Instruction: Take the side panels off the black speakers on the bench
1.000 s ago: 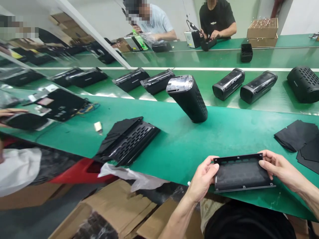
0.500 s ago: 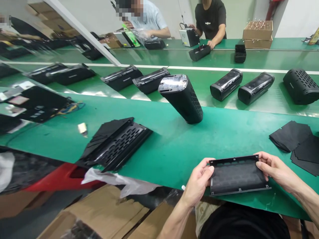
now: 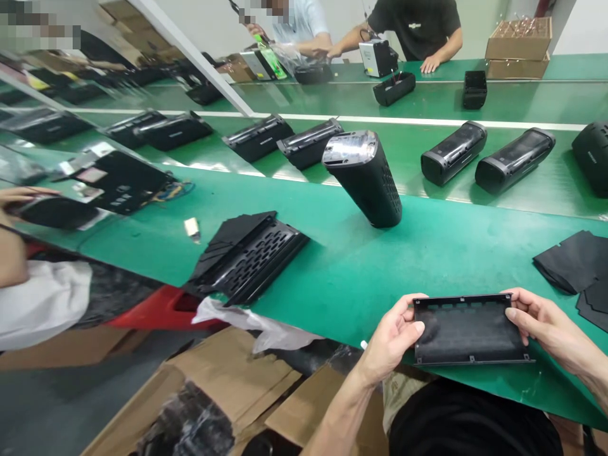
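Note:
I hold a flat black plastic panel point(image 3: 470, 329) lined with dark fabric just above the near edge of the green table point(image 3: 342, 266). My left hand point(image 3: 392, 339) grips its left end, thumb pressed on the fabric. My right hand point(image 3: 541, 326) grips its right end. A stack of black fabric sheets point(image 3: 572, 259) lies to the right. A pile of perforated black grille panels point(image 3: 251, 253) lies to the left. A black speaker body point(image 3: 365, 177) stands tilted beyond the panel.
Several black speaker housings point(image 3: 484, 155) lie on the conveyor belt behind. Two people work at the far side near a white device point(image 3: 377, 58) and cardboard boxes point(image 3: 517, 44). Another person's arm point(image 3: 14, 253) is at the left. Open cartons point(image 3: 213, 392) sit below the table edge.
My view shifted slightly. Both hands keep hold of the panel, and my left thumb has moved further onto the fabric. The person in black across the belt has let go of a housing.

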A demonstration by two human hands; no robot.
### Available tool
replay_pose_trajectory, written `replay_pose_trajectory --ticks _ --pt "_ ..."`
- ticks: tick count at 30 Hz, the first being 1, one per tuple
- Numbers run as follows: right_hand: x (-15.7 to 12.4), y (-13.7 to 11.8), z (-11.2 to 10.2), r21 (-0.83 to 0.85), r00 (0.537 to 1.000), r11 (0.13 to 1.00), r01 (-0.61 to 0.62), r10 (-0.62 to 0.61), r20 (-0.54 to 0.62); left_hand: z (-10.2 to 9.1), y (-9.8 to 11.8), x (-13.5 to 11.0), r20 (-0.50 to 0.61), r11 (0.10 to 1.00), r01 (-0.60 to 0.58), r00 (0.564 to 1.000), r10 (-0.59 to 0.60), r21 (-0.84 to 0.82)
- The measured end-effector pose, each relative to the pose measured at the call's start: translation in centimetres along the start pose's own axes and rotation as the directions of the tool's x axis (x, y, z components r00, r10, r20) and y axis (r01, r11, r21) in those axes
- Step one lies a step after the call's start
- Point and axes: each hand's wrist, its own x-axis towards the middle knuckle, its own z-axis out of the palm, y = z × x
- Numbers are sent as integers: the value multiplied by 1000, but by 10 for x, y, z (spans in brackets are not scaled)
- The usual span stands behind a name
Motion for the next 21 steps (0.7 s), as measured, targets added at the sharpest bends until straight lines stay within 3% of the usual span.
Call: replay_pose_trajectory --ticks 21 --pt "1 0 3 -13 1000 1000 14 -14 2 -5 -6 2 -10 1000 11 1000 -11 8"
